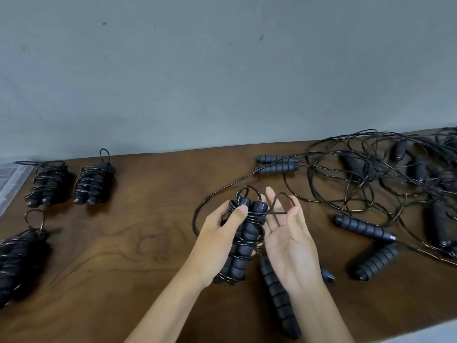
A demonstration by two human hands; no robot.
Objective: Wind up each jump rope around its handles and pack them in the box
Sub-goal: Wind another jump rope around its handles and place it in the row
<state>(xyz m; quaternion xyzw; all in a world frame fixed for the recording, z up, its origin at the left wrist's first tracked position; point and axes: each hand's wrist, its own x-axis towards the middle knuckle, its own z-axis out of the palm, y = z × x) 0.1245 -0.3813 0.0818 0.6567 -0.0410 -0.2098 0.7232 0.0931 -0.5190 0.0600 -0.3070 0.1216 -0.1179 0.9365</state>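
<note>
Half-wound jump rope [243, 240], two ribbed black foam handles side by side with thin glossy cord coiled round them, held above the brown wood-grain desk [128, 243]. Left hand [217, 233] grips the handles, thumb pressed on the coils. Right hand [286, 236] just right of the rope, palm up, fingers straight, cord loop draped over them. Three wound bundles [92, 181] lie well left of it; loose tangled ropes [371, 177] far right.

- Wooden table [118, 246]: dark brown top, strong swirling grain, running across the lower half of the view.
- Grey wall [197, 70]: plain, matte, directly behind the table's far edge; a few small dark scuffs [261, 37] scattered high up.
</note>
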